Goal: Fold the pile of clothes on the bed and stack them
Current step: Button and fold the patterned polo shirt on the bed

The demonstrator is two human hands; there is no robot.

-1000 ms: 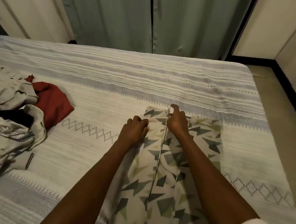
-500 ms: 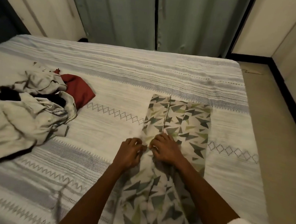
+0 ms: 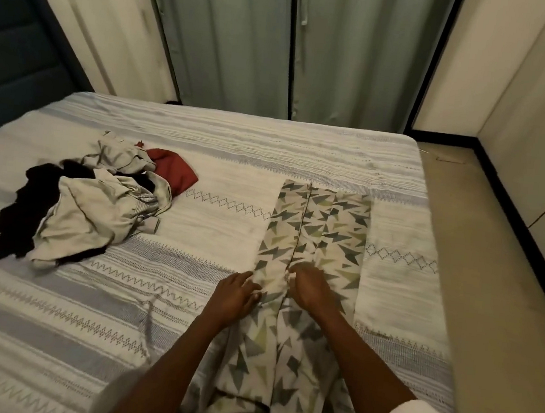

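A long white garment with grey and green triangles lies folded lengthwise on the right half of the bed, running from me toward the far side. My left hand pinches its left edge about halfway along. My right hand sits just right of the centre fold line, fingers curled down into the cloth. An unfolded pile of beige, black and red clothes lies on the left of the bed, well apart from both hands.
The striped grey-and-white bed cover spans the view. A dark padded headboard stands at the far left, green curtains hang behind the bed, and bare floor runs along the bed's right edge.
Both hands have slid back toward me along the garment's centre fold, from its far end to its middle. My view has pulled back and shows more of the pile and the headboard.
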